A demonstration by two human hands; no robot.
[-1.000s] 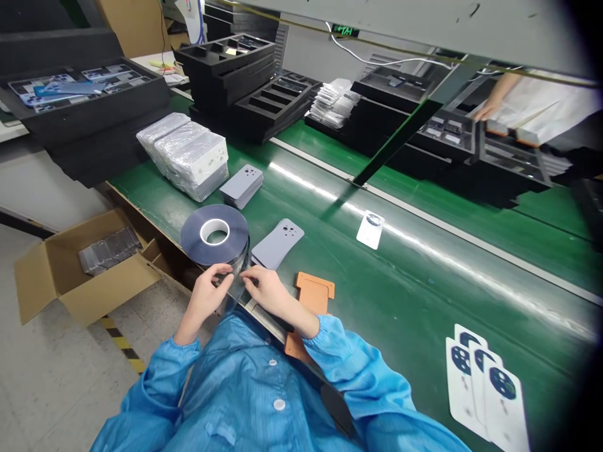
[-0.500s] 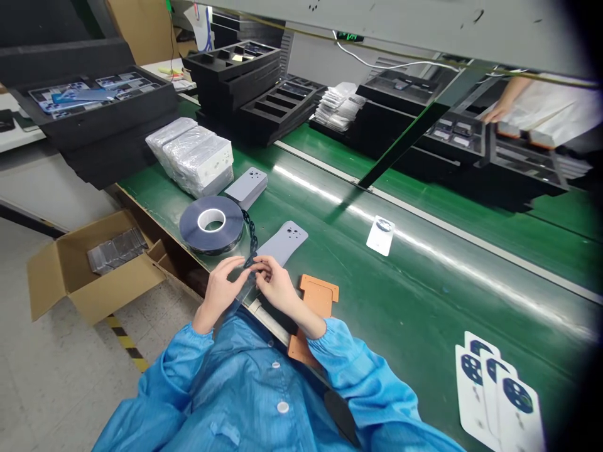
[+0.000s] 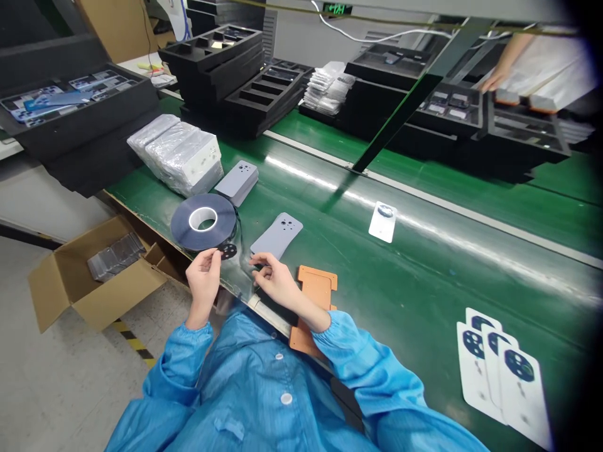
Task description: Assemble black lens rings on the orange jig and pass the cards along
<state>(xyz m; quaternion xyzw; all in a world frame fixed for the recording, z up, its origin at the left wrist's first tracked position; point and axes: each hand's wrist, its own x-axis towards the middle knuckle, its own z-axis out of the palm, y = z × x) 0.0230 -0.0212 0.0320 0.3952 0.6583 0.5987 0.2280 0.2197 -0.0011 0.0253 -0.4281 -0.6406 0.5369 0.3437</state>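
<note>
Between its thumb and fingertips my left hand pinches a round black adhesive sticker with holes in it. My right hand is a short way to the right, its fingers curved and apart with nothing clear between them. A clear backing strip hangs from the big dark tape roll and passes between the hands toward the table edge. Just beyond my right fingers lies a grey phone back panel with camera holes. An orange fixture plate sits beside my right wrist.
Grey panels are stacked near wrapped white packs. White cards with black stickers lie at right, and a single card farther back. A post, black trays and an open carton surround the table. A co-worker's hand shows across.
My left hand has moved left, away from my right hand, with the black sticker in its fingers. The hands were together before. The view has shifted slightly.
</note>
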